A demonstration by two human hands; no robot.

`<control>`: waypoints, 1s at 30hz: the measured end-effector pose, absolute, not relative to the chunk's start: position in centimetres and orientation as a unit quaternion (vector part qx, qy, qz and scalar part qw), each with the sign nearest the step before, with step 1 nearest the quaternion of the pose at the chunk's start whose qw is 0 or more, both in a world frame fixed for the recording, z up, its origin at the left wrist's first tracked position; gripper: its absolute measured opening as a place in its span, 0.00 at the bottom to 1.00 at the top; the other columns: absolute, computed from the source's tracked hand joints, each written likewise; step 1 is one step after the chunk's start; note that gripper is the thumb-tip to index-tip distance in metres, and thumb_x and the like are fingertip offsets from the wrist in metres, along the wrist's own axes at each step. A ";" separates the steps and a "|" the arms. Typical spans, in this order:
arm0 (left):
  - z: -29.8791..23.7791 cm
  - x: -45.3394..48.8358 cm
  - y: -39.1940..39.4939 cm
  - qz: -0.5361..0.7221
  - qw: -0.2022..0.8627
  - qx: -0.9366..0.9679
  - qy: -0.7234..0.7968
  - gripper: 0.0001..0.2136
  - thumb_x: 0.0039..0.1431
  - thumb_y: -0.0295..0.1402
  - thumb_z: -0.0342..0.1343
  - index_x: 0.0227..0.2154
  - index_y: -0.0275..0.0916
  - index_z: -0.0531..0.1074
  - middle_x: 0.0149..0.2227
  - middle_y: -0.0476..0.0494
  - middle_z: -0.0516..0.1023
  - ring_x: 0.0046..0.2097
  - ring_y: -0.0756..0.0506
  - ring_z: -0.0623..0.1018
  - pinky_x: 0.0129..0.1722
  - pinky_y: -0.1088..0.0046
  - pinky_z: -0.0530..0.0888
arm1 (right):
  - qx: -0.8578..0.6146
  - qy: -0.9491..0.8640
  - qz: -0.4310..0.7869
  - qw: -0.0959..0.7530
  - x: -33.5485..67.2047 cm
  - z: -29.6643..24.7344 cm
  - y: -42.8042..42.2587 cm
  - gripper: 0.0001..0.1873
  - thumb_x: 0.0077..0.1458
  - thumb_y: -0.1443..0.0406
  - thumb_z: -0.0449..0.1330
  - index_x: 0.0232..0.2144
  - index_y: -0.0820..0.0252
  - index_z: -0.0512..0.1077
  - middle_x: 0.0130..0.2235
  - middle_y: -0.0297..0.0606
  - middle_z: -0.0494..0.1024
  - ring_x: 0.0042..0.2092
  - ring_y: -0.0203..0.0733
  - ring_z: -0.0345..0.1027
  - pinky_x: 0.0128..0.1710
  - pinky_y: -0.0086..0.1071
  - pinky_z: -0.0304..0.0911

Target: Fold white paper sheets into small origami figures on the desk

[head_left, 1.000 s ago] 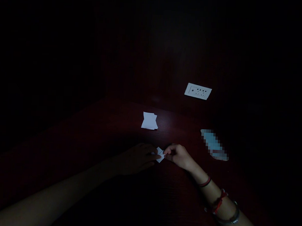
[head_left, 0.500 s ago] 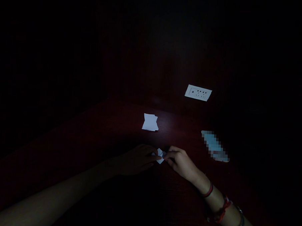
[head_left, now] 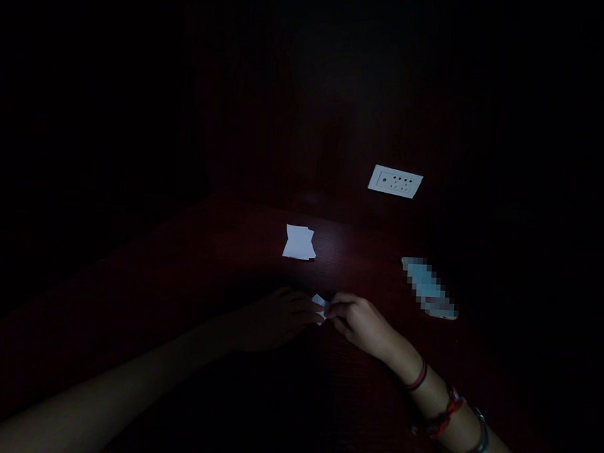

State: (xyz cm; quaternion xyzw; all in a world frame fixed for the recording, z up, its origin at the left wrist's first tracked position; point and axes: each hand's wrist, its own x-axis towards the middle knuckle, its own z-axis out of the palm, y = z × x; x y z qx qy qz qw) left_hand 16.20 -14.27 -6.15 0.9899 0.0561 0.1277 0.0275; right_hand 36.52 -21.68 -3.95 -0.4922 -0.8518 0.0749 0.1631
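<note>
A small piece of folded white paper (head_left: 319, 301) lies on the dark table between my two hands. My right hand (head_left: 362, 324) pinches its right side between thumb and bent fingers. From the left, my left hand (head_left: 282, 317) grips the other side, its fingers reaching over the paper and covering part of it. My left hand is in deep shadow, so its thumb is hard to make out. The fold lines are largely hidden by the fingertips.
Beyond my hands lies a small stack of white paper sheets (head_left: 299, 242) on the reddish-brown table (head_left: 205, 249). To the right is a phone-shaped object (head_left: 429, 289) with a blurred-out surface. A white wall socket (head_left: 395, 182) is set in the dark panel behind. Most surroundings are very dark.
My left fingers have moved slightly right over the folded paper, covering more of it. The right hand keeps its pinch. The whole view has shifted slightly.
</note>
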 end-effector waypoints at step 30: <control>-6.1 16.2 -14.8 0.164 0.080 0.976 0.118 0.22 0.53 0.26 0.44 0.52 0.44 0.52 0.53 0.46 0.55 0.52 0.44 0.56 0.50 0.63 0.54 | -0.486 -0.867 0.065 0.091 37.0 -2.3 -22.2 0.14 0.51 0.71 0.48 0.39 0.59 0.68 0.37 0.37 0.68 0.37 0.34 0.63 0.38 0.26 0.58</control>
